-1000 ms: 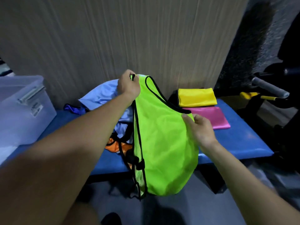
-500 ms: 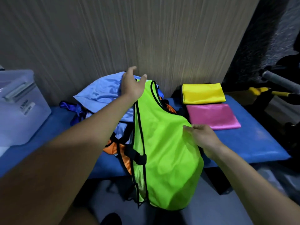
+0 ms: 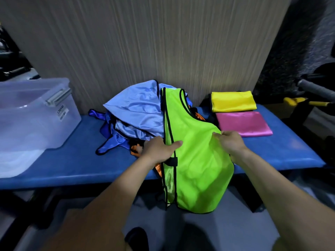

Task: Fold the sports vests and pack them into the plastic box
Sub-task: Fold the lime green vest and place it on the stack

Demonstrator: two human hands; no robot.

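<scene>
The green vest (image 3: 195,151) is hanging lengthwise off the desk's (image 3: 72,160) near edge. The left hand (image 3: 159,149) is clamping its left seam, the right hand (image 3: 230,142) pinching its right edge; the plastic box (image 3: 34,113) is sitting far left.

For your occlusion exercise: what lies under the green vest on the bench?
Under the green vest, orange fabric pokes out by the left hand, and the light blue vest runs beneath its left edge. How far either reaches underneath is covered, as is the blue bench there.
</scene>
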